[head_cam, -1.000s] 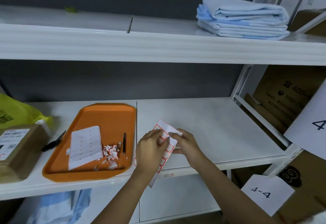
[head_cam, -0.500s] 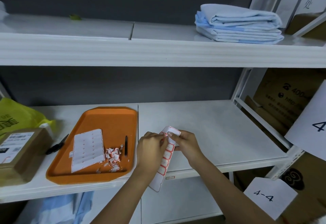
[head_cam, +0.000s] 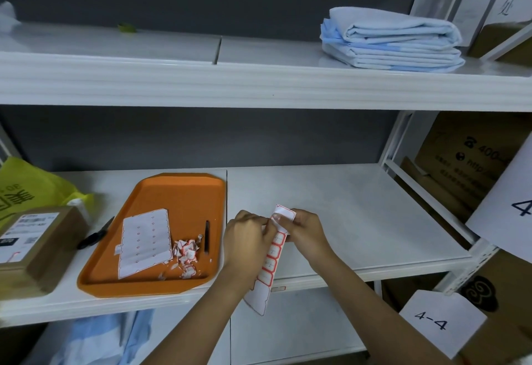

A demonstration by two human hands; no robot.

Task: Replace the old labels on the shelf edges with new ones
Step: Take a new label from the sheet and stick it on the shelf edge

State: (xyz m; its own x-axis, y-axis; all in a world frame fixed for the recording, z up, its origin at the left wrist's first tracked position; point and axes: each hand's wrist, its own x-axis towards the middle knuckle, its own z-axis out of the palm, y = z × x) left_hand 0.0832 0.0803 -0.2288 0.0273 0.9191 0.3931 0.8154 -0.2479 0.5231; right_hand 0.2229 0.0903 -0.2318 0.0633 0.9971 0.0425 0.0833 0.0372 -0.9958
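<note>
2 hands over shelf [head_cam: 359, 215] | left hand [head_cam: 247, 238] grip: pinching label sheet [head_cam: 266, 274] near top | right hand [head_cam: 308, 232] grip: pinching sheet's top corner | sheet hangs past shelf edge [head_cam: 374, 272] | used sheet [head_cam: 145, 243], scraps [head_cam: 185, 252] in tray [head_cam: 184, 176]

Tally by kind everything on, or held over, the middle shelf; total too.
Label sheets: 2, held sheet, spent sheet
Orange tray: 1
Scrap pile: 1
Slim tool: 1
Scissors: 1
Parcel box: 1
Yellow bag: 1
Edge label: 1
Total: 9
</note>
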